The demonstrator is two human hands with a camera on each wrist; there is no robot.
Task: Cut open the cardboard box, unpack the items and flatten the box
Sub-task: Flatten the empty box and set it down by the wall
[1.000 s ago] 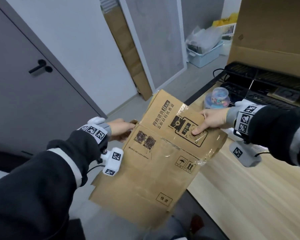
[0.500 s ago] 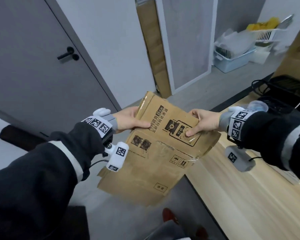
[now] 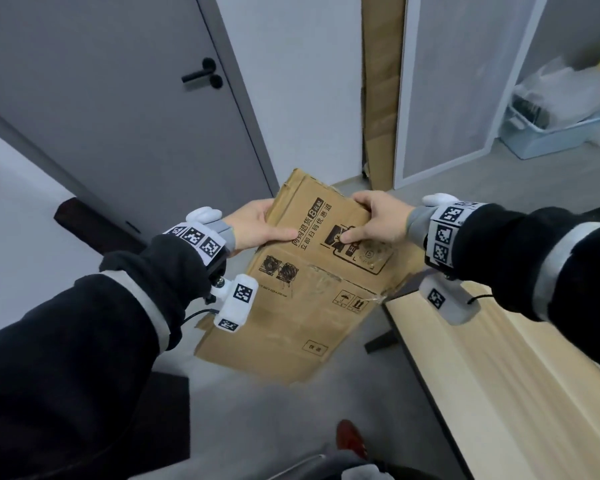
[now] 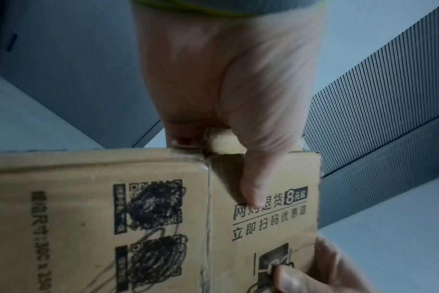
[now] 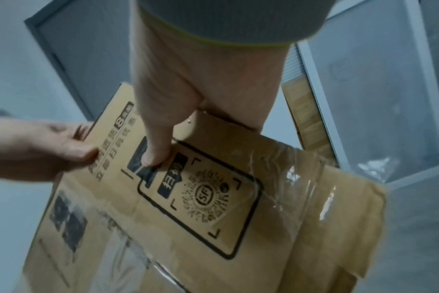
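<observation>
A flattened brown cardboard box (image 3: 302, 292) with black print and clear tape hangs in the air in front of me, over the floor. My left hand (image 3: 257, 228) grips its upper left edge, thumb on the printed face (image 4: 253, 190) and fingers behind. My right hand (image 3: 378, 220) grips the top right edge the same way, thumb pressed on the black printed frame (image 5: 153, 156). In the right wrist view the box (image 5: 188, 218) shows a strip of clear tape (image 5: 283, 188) across its right part. The fingers behind the cardboard are hidden.
A light wooden table (image 3: 499, 375) runs along the right. A grey door (image 3: 118, 98) with a black handle stands ahead on the left. Tall flat cardboard (image 3: 381, 81) leans on the wall. A blue bin (image 3: 551, 133) sits on the floor at the far right.
The view has turned left, away from the table. Both hands carried the flat box off the table edge toward the door. My left hand moved up onto the box's top edge.
</observation>
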